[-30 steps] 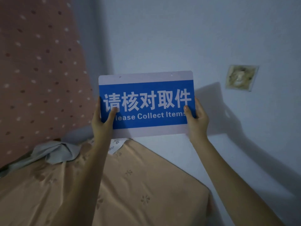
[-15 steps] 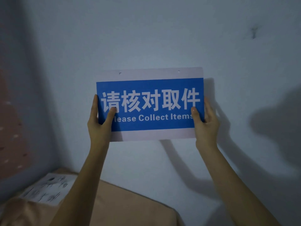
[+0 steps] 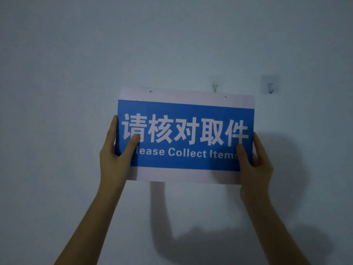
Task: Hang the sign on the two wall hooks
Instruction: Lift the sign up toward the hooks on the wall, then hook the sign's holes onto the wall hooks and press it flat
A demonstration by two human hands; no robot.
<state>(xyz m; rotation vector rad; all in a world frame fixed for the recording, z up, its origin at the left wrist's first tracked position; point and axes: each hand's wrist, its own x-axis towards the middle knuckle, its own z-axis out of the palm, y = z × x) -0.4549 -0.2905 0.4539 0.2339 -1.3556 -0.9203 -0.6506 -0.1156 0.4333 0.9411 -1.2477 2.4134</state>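
Observation:
I hold a blue and white sign [image 3: 186, 119] reading "Please Collect Items" flat in front of the wall. My left hand [image 3: 116, 157] grips its lower left edge, thumb on the front. Its lower right edge is gripped by my right hand [image 3: 254, 165]. Two small holes sit in the sign's white top strip, at left [image 3: 150, 92] and right [image 3: 225, 97]. On the wall, one hook [image 3: 215, 87] pokes up just above the sign's top edge, left of the right hole. A second hook [image 3: 270, 87] on a clear square pad lies up and to the right of the sign's top right corner.
The pale wall [image 3: 95, 54] fills the whole view. Shadows of my arms and the sign fall on it below and to the right.
My view has swung up the wall; the bed and curtain have dropped out of sight and the two hooks have come into view. The sign has risen and now tilts slightly down to the right.

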